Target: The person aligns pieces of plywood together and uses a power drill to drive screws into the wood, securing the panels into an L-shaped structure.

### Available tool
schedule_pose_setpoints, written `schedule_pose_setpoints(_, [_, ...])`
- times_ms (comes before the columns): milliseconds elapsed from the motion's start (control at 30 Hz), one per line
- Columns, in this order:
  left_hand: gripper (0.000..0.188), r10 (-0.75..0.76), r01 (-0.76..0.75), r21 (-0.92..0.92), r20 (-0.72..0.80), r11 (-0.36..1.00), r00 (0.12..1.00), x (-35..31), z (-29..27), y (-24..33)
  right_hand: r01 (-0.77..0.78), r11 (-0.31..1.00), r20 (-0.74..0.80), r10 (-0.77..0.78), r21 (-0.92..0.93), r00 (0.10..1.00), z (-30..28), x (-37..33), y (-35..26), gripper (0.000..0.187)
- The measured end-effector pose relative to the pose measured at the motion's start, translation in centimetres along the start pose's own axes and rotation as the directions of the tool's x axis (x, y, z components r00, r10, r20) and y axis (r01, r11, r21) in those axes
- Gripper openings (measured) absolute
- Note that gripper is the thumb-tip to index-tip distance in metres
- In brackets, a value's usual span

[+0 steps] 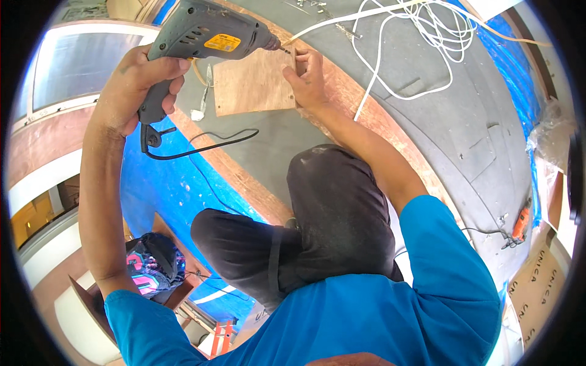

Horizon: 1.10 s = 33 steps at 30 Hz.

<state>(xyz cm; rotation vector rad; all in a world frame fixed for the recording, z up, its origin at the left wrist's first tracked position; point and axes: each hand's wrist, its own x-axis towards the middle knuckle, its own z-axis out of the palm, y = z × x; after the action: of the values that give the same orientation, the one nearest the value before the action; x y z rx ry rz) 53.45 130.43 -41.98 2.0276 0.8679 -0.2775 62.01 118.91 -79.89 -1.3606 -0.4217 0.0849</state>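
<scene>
My left hand is wrapped round the grip of a dark grey electric drill, with the thumb across the back of the handle. The drill lies level and its chuck points right; the bit tip is close to the upper right corner of a thin plywood piece. Whether the tip touches the wood I cannot tell. My right hand grips the right edge of that plywood, fingers at the corner beside the bit. From the drill's handle hangs a black power cord.
Loosely coiled white cable lies on the grey surface at the upper right. Blue sheeting spreads on the left. A patterned bag-like item is lower left, an orange-handled tool far right, above cardboard.
</scene>
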Motion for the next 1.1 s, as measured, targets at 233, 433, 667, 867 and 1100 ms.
schedule_pose_setpoints(233, [0.027, 0.0, 0.0, -0.021, 0.006, 1.0, 1.0, 0.4, 0.3, -0.7, 0.003, 0.999, 0.033, -0.001, -0.044, 0.999, -0.5, 0.2, -0.6, 0.043])
schedule_pose_setpoints(433, [0.027, -0.003, 0.003, -0.02, 0.012, 1.0, 1.0, 0.5, 0.2, -0.7, 0.038, 0.999, 0.033, -0.037, -0.039, 0.999, -0.4, 0.2, -0.4, 0.043])
schedule_pose_setpoints(667, [0.026, 0.049, -0.051, 0.079, 0.027, 0.996, 0.998, 0.6, 0.3, -0.7, -0.003, 0.999, 0.028, 0.004, -0.038, 1.0, -0.5, 0.2, -0.7, 0.043])
schedule_pose_setpoints(867, [0.025, 0.097, -0.1, 0.195, 0.028, 0.976, 0.995, 0.9, 0.9, 0.8, 0.028, 0.999, 0.026, -0.027, -0.044, 0.999, -0.3, 0.2, -0.1, 0.042])
schedule_pose_setpoints(1100, [0.03, 0.055, -0.07, 0.205, 0.076, 0.976, 0.996, 2.0, -0.5, -0.1, -0.098, 0.993, 0.054, 0.094, 0.07, 0.994, -0.4, 0.2, -1.6, 0.041])
